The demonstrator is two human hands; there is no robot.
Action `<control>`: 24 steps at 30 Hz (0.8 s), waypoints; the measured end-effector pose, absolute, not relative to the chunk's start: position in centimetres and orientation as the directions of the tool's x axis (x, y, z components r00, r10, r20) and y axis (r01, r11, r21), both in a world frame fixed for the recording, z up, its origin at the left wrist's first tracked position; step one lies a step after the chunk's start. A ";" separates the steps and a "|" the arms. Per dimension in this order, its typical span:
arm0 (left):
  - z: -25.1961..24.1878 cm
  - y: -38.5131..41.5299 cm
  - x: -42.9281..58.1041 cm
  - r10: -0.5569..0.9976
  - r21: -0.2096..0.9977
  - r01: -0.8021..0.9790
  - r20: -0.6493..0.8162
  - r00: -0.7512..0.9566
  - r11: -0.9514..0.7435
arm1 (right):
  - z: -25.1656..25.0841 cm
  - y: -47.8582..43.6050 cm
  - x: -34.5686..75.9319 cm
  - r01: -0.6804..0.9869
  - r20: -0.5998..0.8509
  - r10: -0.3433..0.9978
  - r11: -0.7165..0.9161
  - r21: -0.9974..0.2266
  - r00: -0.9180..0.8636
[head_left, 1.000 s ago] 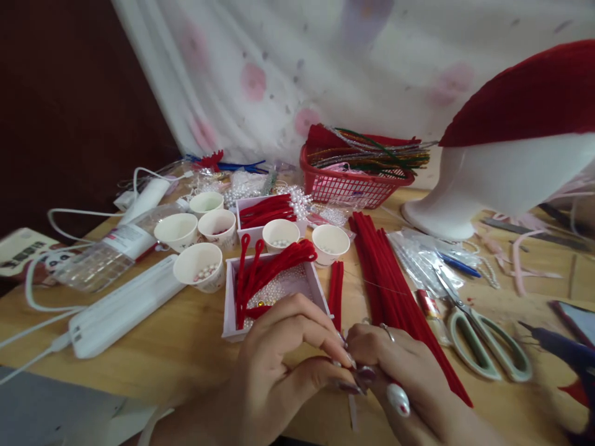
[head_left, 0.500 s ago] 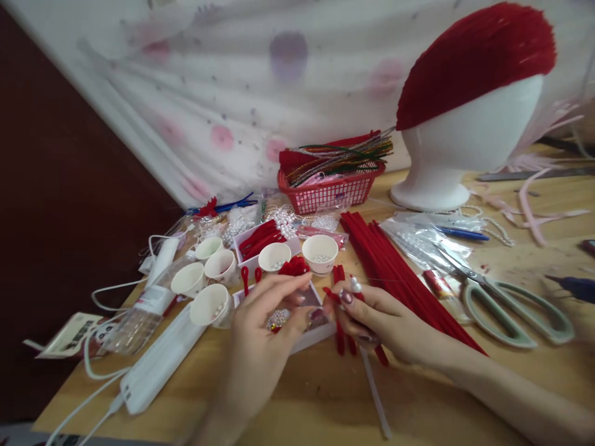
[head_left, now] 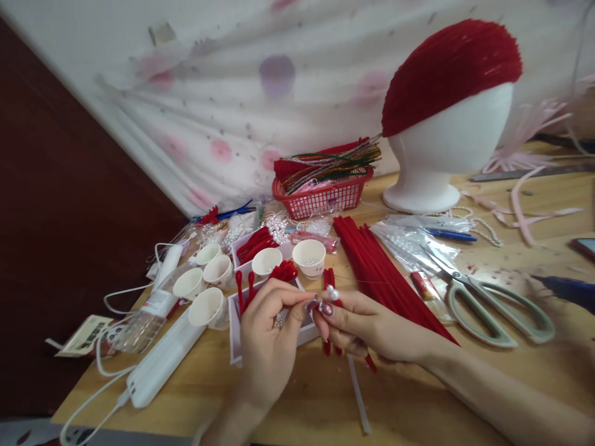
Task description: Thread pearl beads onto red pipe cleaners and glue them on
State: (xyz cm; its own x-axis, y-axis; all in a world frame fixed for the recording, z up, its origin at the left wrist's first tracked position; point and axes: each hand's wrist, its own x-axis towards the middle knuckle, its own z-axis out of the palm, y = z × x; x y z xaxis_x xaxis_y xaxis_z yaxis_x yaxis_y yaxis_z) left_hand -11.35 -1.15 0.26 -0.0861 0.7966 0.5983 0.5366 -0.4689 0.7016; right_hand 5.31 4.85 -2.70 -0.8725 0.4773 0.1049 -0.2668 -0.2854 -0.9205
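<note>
My left hand (head_left: 273, 337) and my right hand (head_left: 372, 321) meet fingertip to fingertip above the front of the table. In my right hand is a small piece with white pearl beads (head_left: 332, 293), which show above the index finger; a fine wire seems to run off to the right. The left thumb and index finger are pinched at the right thumb tip, and what lies between them is hidden. Behind the hands are cut red pipe cleaners (head_left: 328, 279) and a white box (head_left: 235, 337) holding looped red pieces (head_left: 283, 271).
Paper cups (head_left: 309, 257) with beads stand behind my hands, beside a power strip (head_left: 162, 362) and a clear bottle (head_left: 144, 325). Long red pipe cleaners (head_left: 385, 272), scissors (head_left: 483, 303) and a glue gun (head_left: 562, 288) lie right. Behind are a red basket (head_left: 320, 201) and a white foam head (head_left: 450, 148).
My left hand, half open and apart before, has closed its thumb and index finger against the right fingertips. The camera view has shifted slightly. The right hand still holds the pearl-beaded piece.
</note>
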 end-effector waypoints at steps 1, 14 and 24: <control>0.2 -1.3 -11.2 0.764 0.646 0.590 0.641 -0.074 -0.484 | -2.6 4.8 5.3 -0.268 0.111 0.477 -0.276 -0.923 -0.872; 0.4 -2.2 -11.9 0.775 0.511 0.679 0.617 0.137 -0.527 | -1.4 4.7 5.4 -0.227 0.106 0.448 -0.227 -0.947 -0.888; 0.8 -2.7 -13.2 0.961 0.915 0.308 0.275 -0.005 -0.260 | -1.8 4.6 5.4 -0.181 0.060 0.436 -0.242 -0.953 -0.898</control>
